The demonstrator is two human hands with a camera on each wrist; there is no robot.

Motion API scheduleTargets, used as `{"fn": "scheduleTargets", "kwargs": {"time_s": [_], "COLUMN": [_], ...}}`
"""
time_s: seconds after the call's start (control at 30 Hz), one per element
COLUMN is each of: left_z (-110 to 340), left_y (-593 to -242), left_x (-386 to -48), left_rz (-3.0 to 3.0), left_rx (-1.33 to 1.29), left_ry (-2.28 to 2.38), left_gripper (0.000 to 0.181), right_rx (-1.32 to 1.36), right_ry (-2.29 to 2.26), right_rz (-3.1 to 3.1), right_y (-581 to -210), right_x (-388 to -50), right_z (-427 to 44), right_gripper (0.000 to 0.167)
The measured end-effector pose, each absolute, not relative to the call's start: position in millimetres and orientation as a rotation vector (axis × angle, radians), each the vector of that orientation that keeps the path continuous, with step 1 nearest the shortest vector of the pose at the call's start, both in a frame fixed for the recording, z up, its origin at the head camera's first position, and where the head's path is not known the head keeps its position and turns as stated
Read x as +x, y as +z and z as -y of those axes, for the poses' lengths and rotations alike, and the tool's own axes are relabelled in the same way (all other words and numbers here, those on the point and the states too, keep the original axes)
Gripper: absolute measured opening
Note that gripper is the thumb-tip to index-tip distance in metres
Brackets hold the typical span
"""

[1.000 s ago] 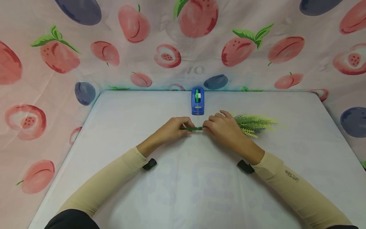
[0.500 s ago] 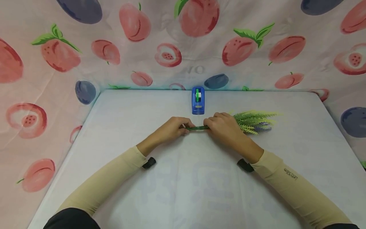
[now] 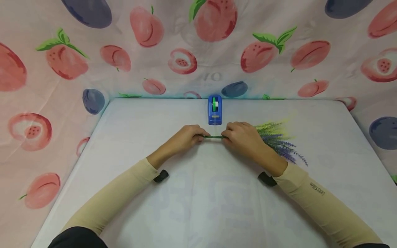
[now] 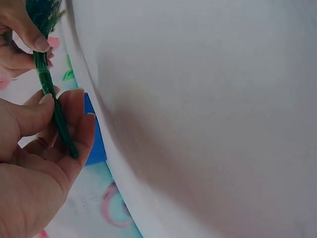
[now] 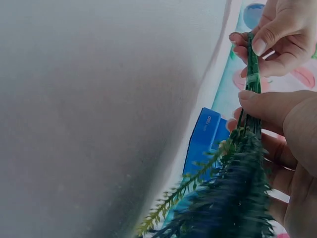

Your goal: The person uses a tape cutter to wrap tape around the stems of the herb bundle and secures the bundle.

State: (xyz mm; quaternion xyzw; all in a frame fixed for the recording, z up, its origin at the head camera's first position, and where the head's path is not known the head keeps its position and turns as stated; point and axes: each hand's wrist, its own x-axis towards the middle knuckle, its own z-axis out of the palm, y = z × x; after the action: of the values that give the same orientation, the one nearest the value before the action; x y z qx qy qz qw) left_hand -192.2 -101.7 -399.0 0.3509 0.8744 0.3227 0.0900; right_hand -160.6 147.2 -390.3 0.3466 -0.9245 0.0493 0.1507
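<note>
A bundle of artificial flowers point(image 3: 276, 139), yellow-green and purple, is held level above the white table by both hands. Its green stems point(image 3: 214, 137) span the gap between them, with a shiny clear band, apparently tape, round the stems point(image 5: 253, 78). The left hand point(image 3: 188, 138) pinches the stem ends between thumb and fingers; in the left wrist view the tips lie over its curled fingers. Nearer the blooms, the right hand point(image 3: 245, 140) grips the stems with its thumb on top. Part of the flower heads is hidden behind the right hand and wrist.
A blue tape dispenser point(image 3: 215, 110) with a green-cored roll stands at the table's back edge, just beyond the hands. Behind the white table point(image 3: 204, 199) hangs a fruit-patterned cloth point(image 3: 217, 62). Dark wrist cameras point(image 3: 266, 179) sit below the wrists.
The bundle has turned about its stems between the hands: purple blooms now show toward the near side, where yellow-green ones showed before. The hands stay almost in place.
</note>
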Motion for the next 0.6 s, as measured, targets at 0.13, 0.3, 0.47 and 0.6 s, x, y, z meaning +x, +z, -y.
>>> {"fn": "scheduleTargets", "kwargs": {"time_s": [0.13, 0.3, 0.47, 0.6], "left_z": [100.8, 98.2, 96.5, 96.3], "left_y": [-397.7, -396.1, -395.9, -395.9], "left_x": [-192.9, -192.9, -194.0, -195.6], "left_rz": [-2.620, -2.623, -2.624, -2.618], "left_rx": [1.011, 0.930, 0.895, 0.889], "left_ry": [0.955, 1.001, 0.984, 0.980], "left_gripper": [0.022, 0.022, 0.022, 0.024], "right_rx": [0.982, 0.964, 0.972, 1.015], "right_ry": [0.136, 0.112, 0.123, 0.063], "right_rz": [2.645, 2.657, 2.657, 2.631], "right_y": [-389.4, -388.2, -388.7, -389.2], "right_x": [-163.2, -166.4, -168.6, -171.7], "right_z": [-146.8, -147.4, -148.7, -148.9], "right_gripper": [0.010, 0.011, 0.013, 0.017]}}
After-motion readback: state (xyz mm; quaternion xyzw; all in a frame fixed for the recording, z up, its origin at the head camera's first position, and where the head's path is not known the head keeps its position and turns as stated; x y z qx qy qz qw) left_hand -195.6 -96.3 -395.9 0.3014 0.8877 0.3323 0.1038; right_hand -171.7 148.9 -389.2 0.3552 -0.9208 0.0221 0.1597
